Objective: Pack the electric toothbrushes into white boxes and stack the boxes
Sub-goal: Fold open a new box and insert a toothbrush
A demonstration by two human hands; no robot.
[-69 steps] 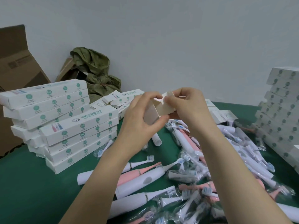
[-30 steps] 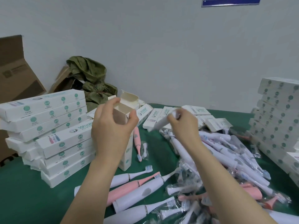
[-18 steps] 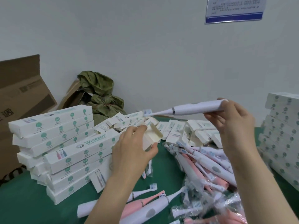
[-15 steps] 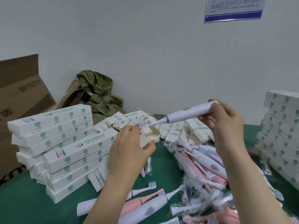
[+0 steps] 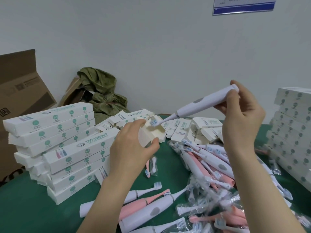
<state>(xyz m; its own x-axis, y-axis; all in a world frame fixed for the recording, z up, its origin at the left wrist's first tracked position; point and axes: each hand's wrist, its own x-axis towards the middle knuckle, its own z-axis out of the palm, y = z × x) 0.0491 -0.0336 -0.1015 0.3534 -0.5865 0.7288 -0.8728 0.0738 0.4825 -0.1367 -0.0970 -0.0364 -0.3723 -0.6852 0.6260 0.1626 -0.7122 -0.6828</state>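
My left hand (image 5: 133, 153) gripped the open white box (image 5: 148, 133). My right hand (image 5: 242, 118), apart and higher, pinched the toothbrush (image 5: 202, 105) by its base, bristles at the box's mouth. Insertion, I judged; next it needed a straight push inward.

Just one cam here, head-worn and wide-angle, looking forward and down across the green cloth-covered table (image 5: 20, 207) toward the plain white wall (image 5: 151, 47). The left hand (image 5: 133, 148) and right hand (image 5: 242, 118) sit close, mid-frame. The edges look bent, probably lens distortion.
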